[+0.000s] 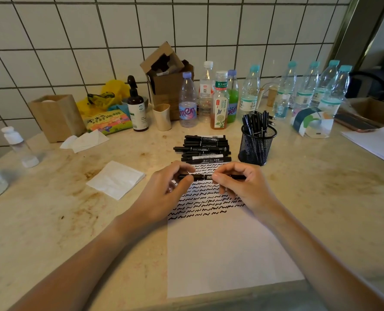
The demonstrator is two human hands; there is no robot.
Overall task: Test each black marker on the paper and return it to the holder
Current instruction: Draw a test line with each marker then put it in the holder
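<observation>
Black marker (pixel 201 176) is held level above the upper part of the paper (pixel 227 248), its length running left to right between the two hands. The left hand (pixel 164 187) is curled round the marker's left end, thumb and bent fingers closed on it, with the knuckles turned up toward the camera. The right hand (pixel 240 185) is closed round the right part of the barrel, the thumb tip pressed against the marker near its middle and the remaining fingers folded over it (the marker's far end is seen poking out past the knuckles). Both forearms are stretched forward from the bottom corners of the view and converge over the sheet, wrists low and close to the countertop (pixel 51 221).

The paper is covered in its upper third with rows of short black squiggles (pixel 200 198); the lower part is blank. Just beyond the sheet's top edge a pile of black markers (pixel 204 149) is laid flat, stacked roughly parallel. To the right of that pile stands the black mesh holder (pixel 257 144), upright, with several markers standing in it. A folded white tissue (pixel 117 179) is lying to the left of the hands, and a row of plastic bottles (pixel 249 95) is lined up along the tiled wall behind.
</observation>
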